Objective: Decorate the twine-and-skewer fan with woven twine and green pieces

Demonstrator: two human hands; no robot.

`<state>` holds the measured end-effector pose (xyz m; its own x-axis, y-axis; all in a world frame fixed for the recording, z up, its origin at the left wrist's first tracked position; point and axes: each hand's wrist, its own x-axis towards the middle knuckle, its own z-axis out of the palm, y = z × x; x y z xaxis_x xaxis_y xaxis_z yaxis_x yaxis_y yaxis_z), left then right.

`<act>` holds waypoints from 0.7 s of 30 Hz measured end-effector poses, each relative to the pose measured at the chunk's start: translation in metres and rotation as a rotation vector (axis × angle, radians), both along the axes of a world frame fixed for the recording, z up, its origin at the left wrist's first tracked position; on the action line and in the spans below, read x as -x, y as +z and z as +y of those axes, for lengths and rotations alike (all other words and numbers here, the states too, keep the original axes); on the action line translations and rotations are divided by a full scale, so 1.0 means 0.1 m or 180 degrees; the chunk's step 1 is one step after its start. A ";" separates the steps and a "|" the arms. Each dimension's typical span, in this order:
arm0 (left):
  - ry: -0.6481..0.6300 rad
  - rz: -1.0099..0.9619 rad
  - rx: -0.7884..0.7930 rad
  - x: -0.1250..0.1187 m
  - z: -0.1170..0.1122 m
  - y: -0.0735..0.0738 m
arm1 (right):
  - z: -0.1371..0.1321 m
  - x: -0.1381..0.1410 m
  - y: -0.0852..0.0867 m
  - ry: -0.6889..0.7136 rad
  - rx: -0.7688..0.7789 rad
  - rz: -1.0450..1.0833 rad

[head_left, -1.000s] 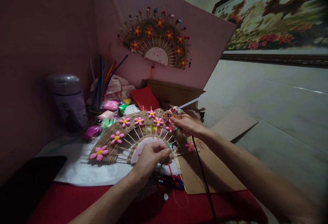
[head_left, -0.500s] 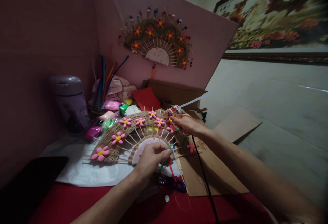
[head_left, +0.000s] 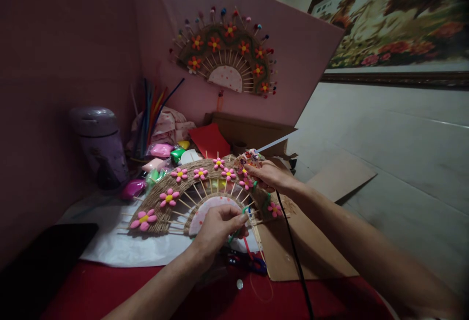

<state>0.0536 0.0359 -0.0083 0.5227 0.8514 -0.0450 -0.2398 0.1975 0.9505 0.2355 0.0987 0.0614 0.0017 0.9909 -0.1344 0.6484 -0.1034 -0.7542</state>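
A fan-shaped craft (head_left: 172, 198) of wooden sticks and brown twine, dotted with pink clay flowers, lies on white paper in front of me. My left hand (head_left: 216, 229) is closed in a pinch on a green pipe cleaner (head_left: 240, 217) at the fan's lower right edge. My right hand (head_left: 269, 176) is closed on a small colourful tool (head_left: 251, 158) with a black cord (head_left: 293, 251) trailing from it, its tip at the fan's upper right rim.
A finished fan (head_left: 227, 56) hangs on the pink board behind. A lilac jar (head_left: 98, 144), a bundle of pipe cleaners (head_left: 150, 110), clay packets (head_left: 161, 151) and red paper (head_left: 208, 139) crowd the back. Scissors (head_left: 247, 261) lie on the red cloth; cardboard (head_left: 300, 242) lies at right.
The view has shifted slightly. Both hands stay at the fan's right side, the left pinching the green pipe cleaner a little further right.
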 end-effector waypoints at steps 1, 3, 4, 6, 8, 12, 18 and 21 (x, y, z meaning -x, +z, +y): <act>0.0012 -0.0001 0.0023 0.00 -0.01 0.01 | 0.00 -0.01 0.01 0.0006 -0.0035 0.0009; 0.0042 -0.0011 0.0059 0.00 -0.02 0.02 | -0.01 -0.02 0.00 0.0027 -0.0112 0.0052; 0.0048 -0.0016 0.0069 0.00 -0.02 0.02 | -0.01 -0.03 -0.01 0.0035 -0.0132 0.0093; 0.0054 -0.0022 0.0067 0.00 -0.02 0.02 | 0.00 -0.04 -0.04 0.0079 -0.0146 0.0204; 0.0038 -0.0017 0.0044 0.00 -0.02 0.02 | -0.01 -0.06 -0.06 0.0118 -0.0162 0.0323; -0.0003 -0.0024 0.0011 0.00 -0.02 0.00 | -0.01 -0.06 -0.07 0.0121 -0.0174 0.0472; -0.0035 -0.0040 0.0016 -0.01 -0.03 0.00 | 0.01 -0.05 -0.03 0.0072 -0.0031 0.0443; -0.0063 -0.0057 -0.0009 -0.03 -0.03 -0.01 | 0.00 -0.04 0.05 0.0070 0.0035 0.0346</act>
